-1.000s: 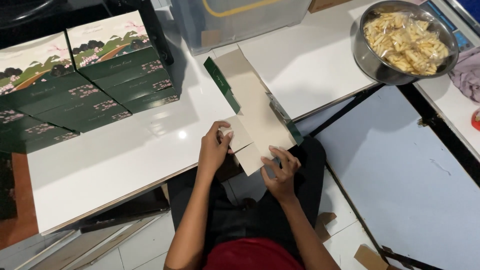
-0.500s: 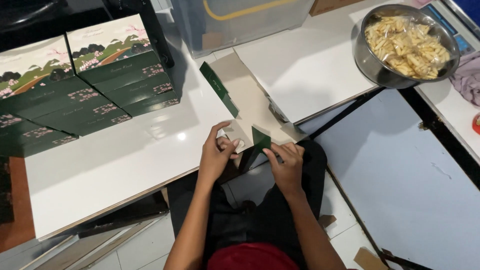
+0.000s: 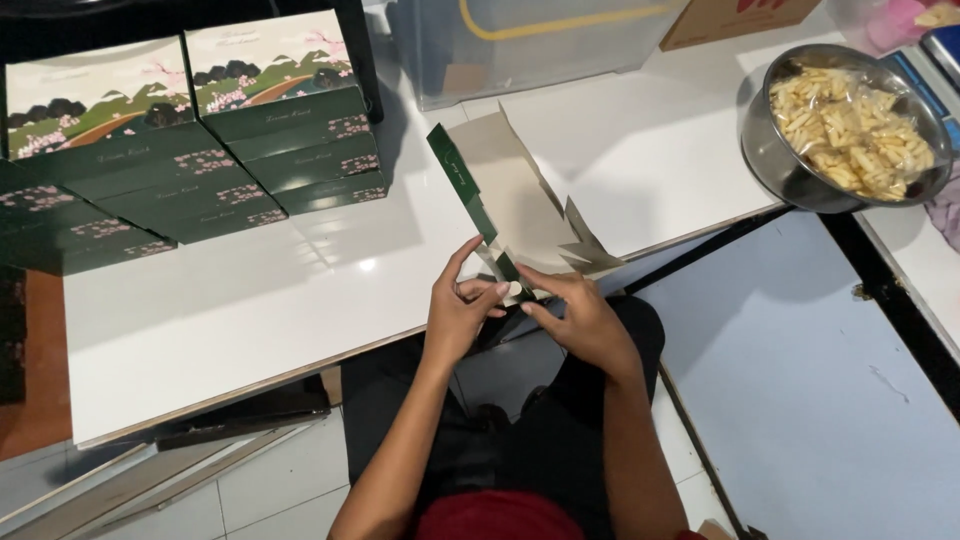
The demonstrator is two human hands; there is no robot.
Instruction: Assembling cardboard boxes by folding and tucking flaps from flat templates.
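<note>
folding step under way: the left hand [image 3: 462, 312] and right hand [image 3: 580, 322] pinch the near flaps of the flat box blank [image 3: 510, 200], fingers clamped on card at the surface [image 3: 250, 300] edge. the blank runs out toward 11 o'clock from the fingertips. the next move, i'd judge, needs a firm crease and tuck. stacked green boxes [image 3: 270, 140] sit at 10 o'clock.

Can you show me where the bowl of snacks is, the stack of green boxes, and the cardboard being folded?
metal bowl [image 3: 780, 165]: head view, left wall.
green boxes [image 3: 285, 70]: head view, top box's lid.
cardboard sheet [image 3: 505, 180]: head view, plain grey inside face.
</note>
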